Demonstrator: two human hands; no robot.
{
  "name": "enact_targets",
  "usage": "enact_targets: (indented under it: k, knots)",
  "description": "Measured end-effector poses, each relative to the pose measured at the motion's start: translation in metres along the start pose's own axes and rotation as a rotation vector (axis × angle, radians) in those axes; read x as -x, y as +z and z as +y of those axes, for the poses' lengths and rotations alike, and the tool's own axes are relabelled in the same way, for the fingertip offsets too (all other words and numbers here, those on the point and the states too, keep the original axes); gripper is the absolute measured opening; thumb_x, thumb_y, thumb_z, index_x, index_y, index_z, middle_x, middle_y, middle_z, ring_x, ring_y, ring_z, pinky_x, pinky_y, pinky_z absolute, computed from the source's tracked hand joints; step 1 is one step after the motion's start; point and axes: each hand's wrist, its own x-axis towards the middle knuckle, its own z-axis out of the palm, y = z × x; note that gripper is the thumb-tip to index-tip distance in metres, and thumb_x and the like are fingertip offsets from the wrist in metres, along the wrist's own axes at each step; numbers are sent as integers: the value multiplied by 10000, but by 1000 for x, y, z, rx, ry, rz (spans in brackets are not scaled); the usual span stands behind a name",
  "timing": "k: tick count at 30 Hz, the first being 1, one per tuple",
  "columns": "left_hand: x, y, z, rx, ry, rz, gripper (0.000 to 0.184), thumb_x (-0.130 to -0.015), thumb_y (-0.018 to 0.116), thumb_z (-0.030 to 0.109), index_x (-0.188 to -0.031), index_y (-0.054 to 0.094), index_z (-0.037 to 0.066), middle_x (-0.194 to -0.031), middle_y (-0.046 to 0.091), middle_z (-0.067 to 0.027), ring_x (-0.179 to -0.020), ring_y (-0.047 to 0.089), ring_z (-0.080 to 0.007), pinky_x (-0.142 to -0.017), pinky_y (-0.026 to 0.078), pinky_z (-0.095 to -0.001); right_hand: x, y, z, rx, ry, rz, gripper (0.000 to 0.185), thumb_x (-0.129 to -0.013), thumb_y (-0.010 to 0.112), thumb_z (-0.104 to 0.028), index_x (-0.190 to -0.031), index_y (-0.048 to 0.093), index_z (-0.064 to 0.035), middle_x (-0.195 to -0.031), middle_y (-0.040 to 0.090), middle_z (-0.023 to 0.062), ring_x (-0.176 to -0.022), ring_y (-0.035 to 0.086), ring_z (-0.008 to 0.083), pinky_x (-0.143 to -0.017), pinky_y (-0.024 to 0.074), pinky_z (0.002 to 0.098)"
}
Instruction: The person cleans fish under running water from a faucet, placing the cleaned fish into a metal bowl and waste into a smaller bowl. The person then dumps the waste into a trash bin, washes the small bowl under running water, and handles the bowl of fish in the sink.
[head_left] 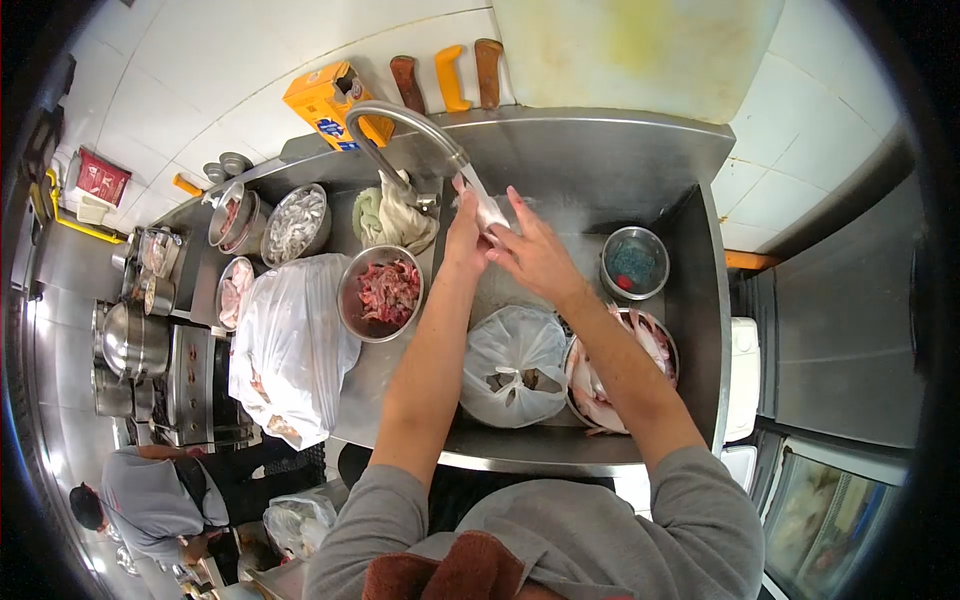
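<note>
Head view, looking down into a deep stainless-steel sink. A person's bare left hand grasps a slick, pinkish-white piece of raw flesh beneath a curved silver metal faucet. The bare right hand is beside it, index finger extended and other fingers bent toward the piece; whether it grips cannot be told. Below the hands lies a knotted, translucent plastic bag. Partly hidden by the right forearm, a round metal bowl holds pale pinkish fish. Right of the hands stands a round steel pot with bluish contents; to the left, a round steel bowl of red meat chunks.
</note>
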Motion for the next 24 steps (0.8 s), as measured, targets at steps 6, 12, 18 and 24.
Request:
enact_targets:
  k: [6, 12, 18, 24]
  knots:
    - [1, 11, 5, -39, 6, -79, 367, -970, 439, 363, -1193, 502, 78, -1035, 573, -54, -932, 566, -205, -816, 483, -370, -8, 5, -1, 49, 126, -94, 431, -828, 605, -408, -1026, 601, -25, -1357, 270, 386, -1214, 391, 484, -975, 369, 471]
    - [-1, 13, 17, -56, -6, -62, 359, -954, 470, 375, -1137, 525, 71, -1016, 580, -71, -926, 572, -220, -809, 487, -381, -6, 23, 0, -162, 164, -25, 454, -866, 556, -412, -1134, 551, -45, -1345, 303, 361, -1208, 379, 498, -984, 360, 480]
    - [0, 11, 13, 70, 5, -96, 376, -941, 484, 403, -1106, 535, 69, -972, 590, -84, -883, 583, -238, -767, 497, -401, 0, 15, -9, -290, 205, 21, 438, -862, 577, -367, -1173, 530, -62, -1343, 346, 311, -1209, 388, 478, -990, 358, 469]
    - [4, 19, 10, 68, -34, -98, 345, -956, 461, 361, -1162, 518, 91, -989, 581, -63, -905, 572, -234, -754, 496, -396, 2, 13, 3, -113, 170, -31, 465, -846, 593, -392, -1179, 551, -69, -1354, 337, 319, -1185, 418, 472, -975, 375, 461]
